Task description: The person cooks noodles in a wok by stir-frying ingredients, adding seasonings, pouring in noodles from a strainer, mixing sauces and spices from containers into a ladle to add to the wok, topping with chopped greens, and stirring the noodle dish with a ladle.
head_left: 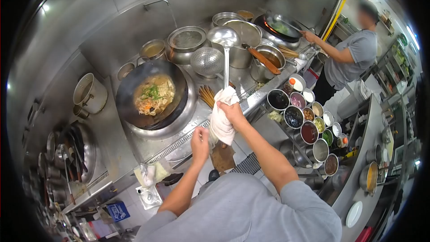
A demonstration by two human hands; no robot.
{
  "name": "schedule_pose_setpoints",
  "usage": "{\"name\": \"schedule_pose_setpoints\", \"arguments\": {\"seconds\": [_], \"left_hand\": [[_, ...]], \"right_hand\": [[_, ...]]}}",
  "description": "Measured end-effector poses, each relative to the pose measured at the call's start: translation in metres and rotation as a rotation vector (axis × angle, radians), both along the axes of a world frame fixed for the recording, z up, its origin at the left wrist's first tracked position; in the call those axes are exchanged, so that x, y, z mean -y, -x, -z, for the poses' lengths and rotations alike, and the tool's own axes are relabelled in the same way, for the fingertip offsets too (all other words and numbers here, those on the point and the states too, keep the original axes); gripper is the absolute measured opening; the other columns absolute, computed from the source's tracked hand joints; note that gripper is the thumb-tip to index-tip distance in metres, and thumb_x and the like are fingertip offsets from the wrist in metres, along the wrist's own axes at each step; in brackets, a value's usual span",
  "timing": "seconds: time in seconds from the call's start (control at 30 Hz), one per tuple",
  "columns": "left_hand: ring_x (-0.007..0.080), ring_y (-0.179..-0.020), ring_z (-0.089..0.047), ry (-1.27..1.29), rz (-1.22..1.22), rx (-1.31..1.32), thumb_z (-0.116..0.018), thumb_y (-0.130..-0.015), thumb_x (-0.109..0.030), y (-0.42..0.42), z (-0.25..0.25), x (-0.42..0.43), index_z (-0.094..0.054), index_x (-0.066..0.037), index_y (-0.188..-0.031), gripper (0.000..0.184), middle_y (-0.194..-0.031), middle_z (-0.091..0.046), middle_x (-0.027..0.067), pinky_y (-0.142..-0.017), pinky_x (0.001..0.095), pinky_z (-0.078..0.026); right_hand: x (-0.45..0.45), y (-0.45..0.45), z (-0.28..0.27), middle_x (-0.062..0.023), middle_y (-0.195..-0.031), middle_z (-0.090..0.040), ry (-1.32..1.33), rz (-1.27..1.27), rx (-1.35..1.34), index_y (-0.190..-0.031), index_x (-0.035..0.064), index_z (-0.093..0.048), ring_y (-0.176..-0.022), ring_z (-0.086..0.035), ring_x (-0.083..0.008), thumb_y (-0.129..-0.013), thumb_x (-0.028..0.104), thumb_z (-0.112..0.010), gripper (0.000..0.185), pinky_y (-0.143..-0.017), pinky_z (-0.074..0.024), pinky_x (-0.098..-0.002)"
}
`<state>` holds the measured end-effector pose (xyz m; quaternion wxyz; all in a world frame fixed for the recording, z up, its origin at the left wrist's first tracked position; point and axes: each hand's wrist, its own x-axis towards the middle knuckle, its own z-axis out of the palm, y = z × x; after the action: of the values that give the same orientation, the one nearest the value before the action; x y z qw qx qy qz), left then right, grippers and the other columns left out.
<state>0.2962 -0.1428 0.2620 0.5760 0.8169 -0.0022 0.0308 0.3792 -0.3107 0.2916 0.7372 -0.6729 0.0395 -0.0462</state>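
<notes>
My right hand (231, 111) is closed around a white cloth (222, 131) wrapped on the handle of a large ladle (224, 37). The ladle's bowl is raised over the pots at the back of the range. My left hand (200, 142) is closed just left of the cloth, its fingers curled; whether anything is in them I cannot make out. To the left, a black wok (126, 83) sits on its burner with cooked noodles (153, 97) and chopped greens inside. A perforated strainer (207, 61) rests beside the ladle.
Behind stand a lidded pot (187, 39) under a running tap (169, 3) and a pot of brown liquid (271, 57). Several seasoning containers (309, 132) fill the right side. A co-worker (354, 49) handles another wok (280, 28). An aluminium pot (89, 93) stands at left.
</notes>
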Motion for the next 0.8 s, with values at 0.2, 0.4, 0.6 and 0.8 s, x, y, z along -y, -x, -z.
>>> {"name": "schedule_pose_setpoints", "arguments": {"seconds": [0.2, 0.4, 0.6, 0.8], "left_hand": [[0.0260, -0.109, -0.054, 0.421, 0.035, 0.163, -0.053, -0.098, -0.030, -0.075, -0.026, 0.004, -0.057, -0.001, -0.116, 0.034, -0.113, -0.058, 0.0137, -0.095, 0.0346, -0.041], [0.0171, -0.045, -0.047, 0.984, 0.122, -0.182, -0.045, -0.100, -0.039, -0.148, -0.046, 0.023, -0.040, -0.012, -0.081, 0.034, -0.054, -0.042, 0.0022, -0.047, 0.0322, -0.046], [0.0148, -0.041, -0.043, 1.036, 0.040, -0.154, -0.048, -0.099, -0.040, -0.176, -0.041, 0.038, -0.039, -0.011, -0.086, 0.033, -0.056, -0.040, -0.0001, -0.040, 0.0291, -0.044], [0.0153, -0.047, -0.051, 0.631, 0.166, -0.223, -0.054, -0.097, -0.027, -0.162, 0.043, 0.100, -0.041, -0.011, -0.097, 0.021, -0.067, -0.051, 0.0043, -0.043, 0.0322, -0.046]], "right_hand": [[-0.012, 0.019, 0.002, -0.0109, -0.096, -0.067, 0.254, 0.020, 0.008, -0.107, -0.0025, -0.061, -0.089, -0.062, -0.0197, -0.082, 0.014, -0.068, 0.031, -0.080, -0.0482, -0.0319], [-0.015, 0.036, 0.010, -0.0129, -0.112, -0.064, 0.394, -0.300, -0.092, -0.121, -0.0025, -0.055, -0.101, -0.060, -0.0196, -0.079, 0.022, -0.073, 0.051, -0.087, -0.0467, -0.0324], [0.009, 0.086, 0.034, -0.0073, -0.115, -0.062, -0.020, -0.356, -0.213, -0.124, -0.0012, -0.054, -0.104, -0.057, -0.0169, -0.085, 0.016, -0.068, 0.044, -0.093, -0.0443, -0.0319], [0.047, 0.044, 0.046, -0.0144, -0.113, -0.065, 0.611, -0.230, -0.133, -0.120, -0.0021, -0.058, -0.104, -0.061, -0.0238, -0.090, 0.024, -0.062, 0.040, -0.092, -0.0447, -0.0329]]}}
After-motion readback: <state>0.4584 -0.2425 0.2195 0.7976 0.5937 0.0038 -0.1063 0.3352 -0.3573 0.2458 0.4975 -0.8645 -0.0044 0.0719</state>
